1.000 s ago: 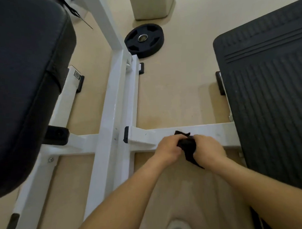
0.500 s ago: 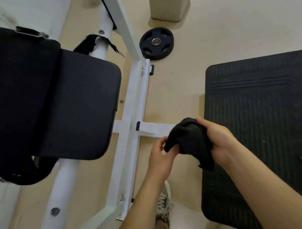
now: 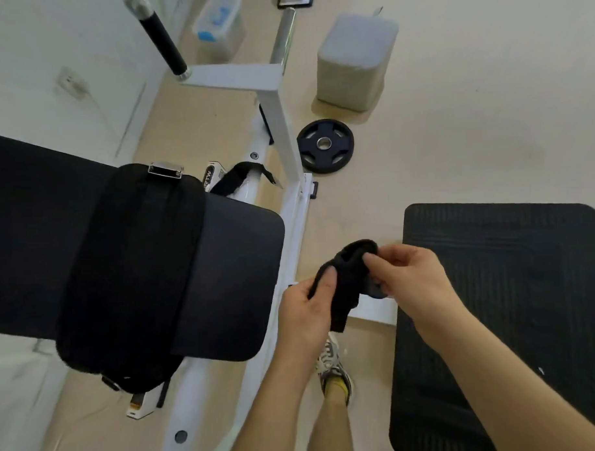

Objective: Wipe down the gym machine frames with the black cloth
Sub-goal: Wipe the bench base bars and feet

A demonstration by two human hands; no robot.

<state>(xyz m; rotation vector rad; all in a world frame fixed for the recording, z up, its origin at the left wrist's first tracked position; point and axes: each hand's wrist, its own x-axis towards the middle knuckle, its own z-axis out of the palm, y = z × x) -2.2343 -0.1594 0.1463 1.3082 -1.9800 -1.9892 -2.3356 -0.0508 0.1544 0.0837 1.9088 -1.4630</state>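
Observation:
The black cloth [image 3: 346, 284] hangs bunched in the air between both hands, well above the floor. My left hand [image 3: 307, 311] grips its lower left side with the thumb on top. My right hand [image 3: 406, 277] pinches its upper right part with fingertips. The white machine frame [image 3: 291, 222] runs along the floor under the black padded seat [image 3: 224, 282], with an upright post [image 3: 279, 124] rising behind it and a low cross bar [image 3: 373, 310] partly hidden beneath the cloth and my hands.
A black ribbed footplate [image 3: 504, 302] lies to the right. A black weight plate [image 3: 325, 145] rests on the beige floor behind, near a pale block [image 3: 354, 61]. A black-gripped handle bar [image 3: 163, 41] sticks up at the top left. My shoe [image 3: 331, 362] stands below the cloth.
The view rose from close over the cross bar to high above the machine. The cloth left the bar and is now lifted; both hands shifted their hold on it.

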